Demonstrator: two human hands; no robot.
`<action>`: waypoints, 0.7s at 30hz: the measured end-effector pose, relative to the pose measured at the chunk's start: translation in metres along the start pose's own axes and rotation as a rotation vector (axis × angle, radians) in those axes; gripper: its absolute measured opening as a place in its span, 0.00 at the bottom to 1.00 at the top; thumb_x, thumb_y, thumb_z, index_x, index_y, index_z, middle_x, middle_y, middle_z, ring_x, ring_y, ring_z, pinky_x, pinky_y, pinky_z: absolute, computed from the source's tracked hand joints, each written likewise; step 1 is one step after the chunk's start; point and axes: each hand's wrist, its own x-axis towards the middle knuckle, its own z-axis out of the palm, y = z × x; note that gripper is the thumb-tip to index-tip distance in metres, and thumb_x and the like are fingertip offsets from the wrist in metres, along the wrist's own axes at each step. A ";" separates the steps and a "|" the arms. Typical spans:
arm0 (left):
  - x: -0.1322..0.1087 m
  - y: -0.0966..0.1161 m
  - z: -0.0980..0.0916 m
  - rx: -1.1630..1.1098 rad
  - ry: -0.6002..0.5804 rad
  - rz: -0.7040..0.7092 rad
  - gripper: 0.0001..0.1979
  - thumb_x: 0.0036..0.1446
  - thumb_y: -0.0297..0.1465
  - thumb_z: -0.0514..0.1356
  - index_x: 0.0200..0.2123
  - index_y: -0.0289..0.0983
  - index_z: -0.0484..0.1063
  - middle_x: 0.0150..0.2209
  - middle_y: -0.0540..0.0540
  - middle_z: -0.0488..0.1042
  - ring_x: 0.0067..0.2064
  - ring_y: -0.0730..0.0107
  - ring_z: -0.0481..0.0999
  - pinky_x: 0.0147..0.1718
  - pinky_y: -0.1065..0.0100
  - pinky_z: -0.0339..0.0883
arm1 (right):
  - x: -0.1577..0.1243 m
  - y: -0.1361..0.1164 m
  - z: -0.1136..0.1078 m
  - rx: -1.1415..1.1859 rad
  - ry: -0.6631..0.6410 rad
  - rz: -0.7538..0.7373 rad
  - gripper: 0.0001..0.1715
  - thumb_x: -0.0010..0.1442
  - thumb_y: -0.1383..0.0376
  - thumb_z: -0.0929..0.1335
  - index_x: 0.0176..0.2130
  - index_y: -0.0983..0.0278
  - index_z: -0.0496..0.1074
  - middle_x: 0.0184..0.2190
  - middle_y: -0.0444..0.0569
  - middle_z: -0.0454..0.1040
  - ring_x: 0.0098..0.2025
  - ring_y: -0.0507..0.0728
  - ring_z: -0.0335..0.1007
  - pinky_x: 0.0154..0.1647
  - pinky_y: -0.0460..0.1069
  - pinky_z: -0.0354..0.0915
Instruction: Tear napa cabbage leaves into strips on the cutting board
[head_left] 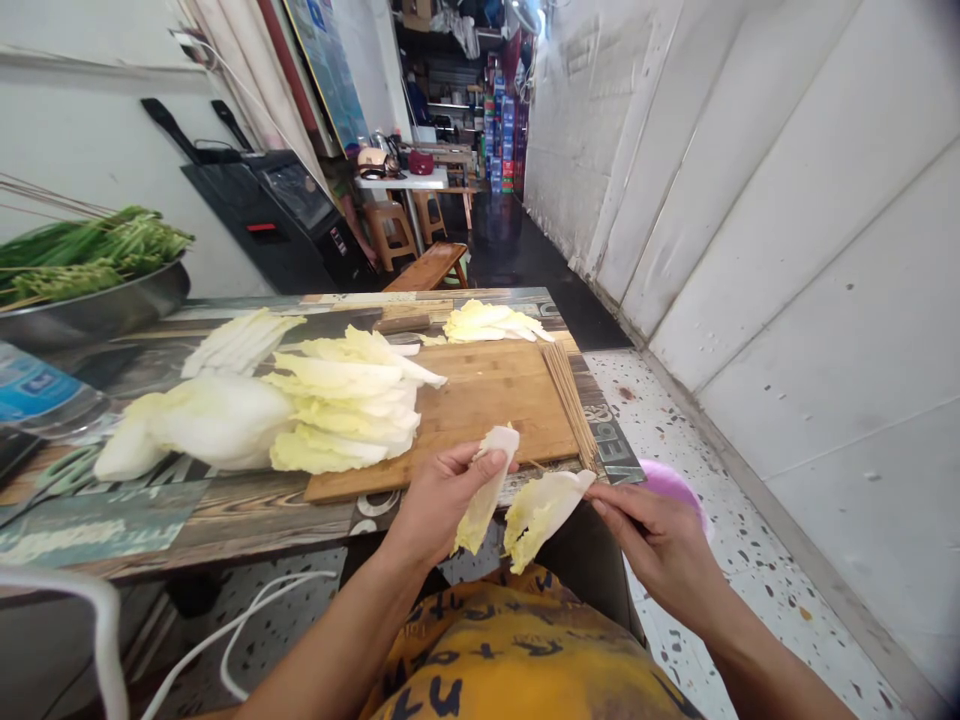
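Note:
My left hand (442, 490) is closed on a pale strip of cabbage leaf (486, 490), thumb pressed on its white end, just past the near edge of the wooden cutting board (487, 400). My right hand (649, 535) pinches a second, wider cabbage leaf piece (541, 510) that hangs off the table edge beside the first. A bundle of bamboo skewers (570, 400) lies along the board's right side. Stacked cabbage leaves (345, 400) cover the board's left end.
A cabbage chunk (202, 420) and white stalk pieces (236, 340) lie left on the table (225, 500). More cut leaves (491, 322) sit at the far edge. A metal bowl of skewered greens (82, 270) stands far left, with green scissors (64, 475) near. A white wall runs along the right.

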 end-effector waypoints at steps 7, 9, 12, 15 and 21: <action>-0.001 -0.002 0.002 0.010 0.005 0.010 0.16 0.40 0.42 0.70 0.28 0.35 0.79 0.25 0.49 0.75 0.27 0.73 0.70 0.27 0.74 0.62 | -0.002 0.003 0.001 0.011 -0.003 0.006 0.16 0.63 0.66 0.63 0.47 0.56 0.76 0.38 0.47 0.80 0.36 0.55 0.76 0.35 0.47 0.71; -0.001 -0.003 0.002 0.026 0.017 0.029 0.17 0.41 0.43 0.70 0.29 0.35 0.79 0.25 0.48 0.76 0.28 0.72 0.71 0.27 0.73 0.63 | -0.002 0.004 0.002 0.006 -0.002 0.009 0.16 0.64 0.66 0.63 0.48 0.56 0.75 0.39 0.47 0.79 0.37 0.55 0.77 0.36 0.47 0.71; -0.002 -0.005 0.002 0.071 0.040 0.062 0.17 0.43 0.42 0.68 0.32 0.35 0.79 0.23 0.49 0.75 0.27 0.70 0.71 0.26 0.72 0.64 | -0.002 0.004 0.001 0.000 -0.001 0.014 0.16 0.64 0.66 0.63 0.48 0.57 0.75 0.39 0.47 0.80 0.36 0.54 0.76 0.35 0.46 0.71; -0.004 -0.007 0.002 0.124 0.054 0.090 0.17 0.46 0.42 0.67 0.35 0.35 0.79 0.20 0.50 0.72 0.23 0.71 0.70 0.22 0.73 0.63 | -0.002 0.003 0.001 0.010 0.004 0.007 0.15 0.63 0.68 0.63 0.47 0.58 0.75 0.39 0.47 0.80 0.35 0.53 0.76 0.34 0.45 0.69; -0.006 -0.007 0.004 0.205 0.070 0.137 0.16 0.48 0.41 0.66 0.36 0.36 0.79 0.20 0.51 0.72 0.21 0.74 0.68 0.19 0.74 0.62 | -0.003 0.003 0.001 0.014 0.004 0.009 0.15 0.63 0.69 0.63 0.47 0.59 0.75 0.39 0.46 0.80 0.35 0.51 0.75 0.35 0.43 0.67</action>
